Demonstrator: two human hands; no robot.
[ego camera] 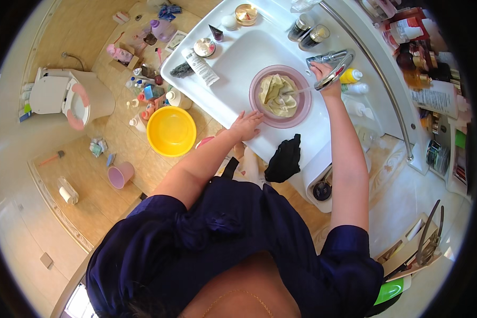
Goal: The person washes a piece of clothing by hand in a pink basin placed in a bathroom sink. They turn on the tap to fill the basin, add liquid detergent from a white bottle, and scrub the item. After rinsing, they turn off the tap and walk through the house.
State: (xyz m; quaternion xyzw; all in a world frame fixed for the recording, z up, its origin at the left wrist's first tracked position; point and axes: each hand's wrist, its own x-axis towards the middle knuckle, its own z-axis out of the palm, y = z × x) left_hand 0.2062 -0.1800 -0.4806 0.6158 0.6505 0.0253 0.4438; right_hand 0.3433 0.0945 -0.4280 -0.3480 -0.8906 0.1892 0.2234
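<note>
A pink plastic basin [255, 95] stands in the white sink [232, 85], holding a crumpled pale yellow-green cloth [278, 95]. Water runs from the chrome faucet [336, 71] onto the cloth. At the faucet's handle, my right hand [326, 79] is partly hidden behind the spout; its hold is unclear. My left hand [247, 125] holds nothing, its fingers apart, over the sink's front rim beside the basin. A black cloth [285, 159] lies over the front edge, between my arms.
A white tube [200, 67], compacts and a dark scrubber [181, 70] sit on the sink's left rim. Two dark-bodied jars [314, 37] stand behind the basin. On the floor are a yellow basin [171, 131], bottles and a pink bin [121, 175]. Bottles crowd a shelf at right.
</note>
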